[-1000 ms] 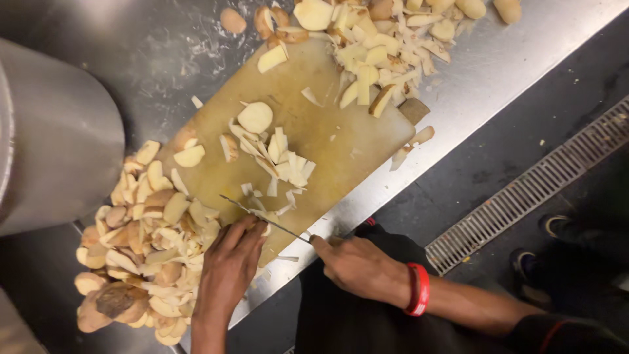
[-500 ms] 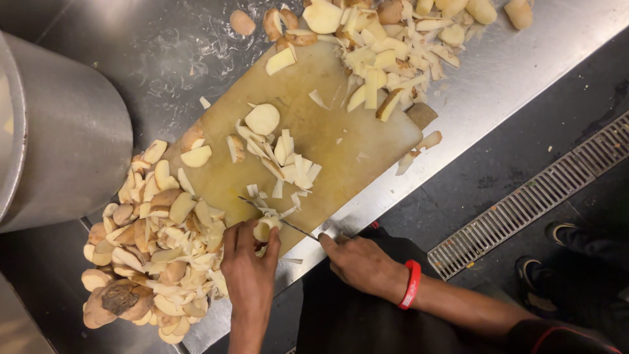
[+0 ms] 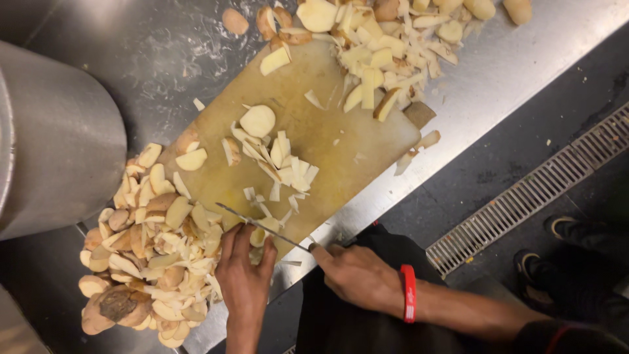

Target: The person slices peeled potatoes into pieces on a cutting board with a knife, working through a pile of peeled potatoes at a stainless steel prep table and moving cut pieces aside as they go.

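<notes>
Two hands at work, the left hand [image 3: 244, 278] and the right hand [image 3: 357, 275], one knife [image 3: 262, 224], one cutting board [image 3: 327, 141], one steel pot [image 3: 56, 151], one red wristband [image 3: 409, 293], and three heaps of potato pieces, perhaps several hundred slices.

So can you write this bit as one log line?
left hand: steadies potato piece | right hand: knife cutting it | cutting board: slices
</notes>
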The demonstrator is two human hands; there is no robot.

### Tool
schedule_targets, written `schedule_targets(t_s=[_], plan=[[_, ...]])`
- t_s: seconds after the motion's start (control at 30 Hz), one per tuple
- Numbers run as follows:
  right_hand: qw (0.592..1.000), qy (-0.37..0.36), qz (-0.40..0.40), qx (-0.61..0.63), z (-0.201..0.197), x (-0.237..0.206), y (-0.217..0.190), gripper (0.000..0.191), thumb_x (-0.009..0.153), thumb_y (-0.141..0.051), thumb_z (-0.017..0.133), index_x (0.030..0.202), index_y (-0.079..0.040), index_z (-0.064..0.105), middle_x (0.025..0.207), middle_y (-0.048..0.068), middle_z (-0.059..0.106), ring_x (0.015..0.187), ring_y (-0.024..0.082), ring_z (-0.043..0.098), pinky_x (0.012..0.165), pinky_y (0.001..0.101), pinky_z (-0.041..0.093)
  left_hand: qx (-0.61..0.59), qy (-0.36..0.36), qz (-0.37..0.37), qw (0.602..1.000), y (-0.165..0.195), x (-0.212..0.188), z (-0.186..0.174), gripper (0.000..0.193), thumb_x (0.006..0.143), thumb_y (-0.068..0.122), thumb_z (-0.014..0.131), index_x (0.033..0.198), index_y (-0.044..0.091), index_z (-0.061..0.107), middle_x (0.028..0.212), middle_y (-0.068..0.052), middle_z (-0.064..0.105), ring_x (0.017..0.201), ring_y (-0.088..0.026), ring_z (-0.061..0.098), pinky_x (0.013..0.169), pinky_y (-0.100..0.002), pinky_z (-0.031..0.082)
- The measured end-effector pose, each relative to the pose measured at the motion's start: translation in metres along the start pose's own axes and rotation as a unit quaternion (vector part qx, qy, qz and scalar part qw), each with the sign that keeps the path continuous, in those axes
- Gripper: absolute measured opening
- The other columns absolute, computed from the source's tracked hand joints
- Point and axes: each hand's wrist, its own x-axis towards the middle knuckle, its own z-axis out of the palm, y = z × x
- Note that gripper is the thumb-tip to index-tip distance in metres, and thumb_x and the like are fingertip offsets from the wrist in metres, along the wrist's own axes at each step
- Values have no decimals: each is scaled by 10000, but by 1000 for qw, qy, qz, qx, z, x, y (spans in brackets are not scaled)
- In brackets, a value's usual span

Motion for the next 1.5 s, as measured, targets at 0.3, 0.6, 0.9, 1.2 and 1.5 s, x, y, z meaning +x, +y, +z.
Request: schedule_targets(t_s=[0.3,0.6,0.9,1.2,1.5], plan=[[1000,-22,2,-14,-12,9,-6,393,841,-74,656,1183,83,541,822,251,685,678,434,677,584,510,542,3,-24,50,998,-11,5,-5,356,832,116,718,1169,3,698,1208,-168,684,1059,-363,683,891,-433,552],[1000,-25,-3,-18,-15,4,-9,399,859,-77,651,1202,98,546,782,243,668,639,415,666,564,492,535,7,-64,96,993,-15,9,-15,371,813,86,716,1176,13,714,1225,-142,670,1075,-357,676,897,-441,552],[999,-38,2,-16,-7,8,-5,415,875,-66,640,1241,98,533,776,224,675,660,419,674,593,501,540,-40,-97,69,992,-16,11,-23,310,821,42,715,1130,38,723,1227,-145,613,1053,-319,687,785,-395,590],[998,-50,30,-30,-2,11,-2,433,860,-76,661,1238,88,531,701,217,667,668,425,681,591,514,540,-22,-115,96,988,-19,14,-31,339,796,1,721,1129,64,741,1250,-109,648,1000,-307,695,854,-414,566],[997,-57,39,-26,-12,13,-10,351,884,-82,660,1186,62,551,777,221,673,672,418,680,597,505,542,46,-177,128,975,-18,19,-42,386,792,6,700,1164,105,735,1279,-85,630,1044,-335,673,870,-443,543]])
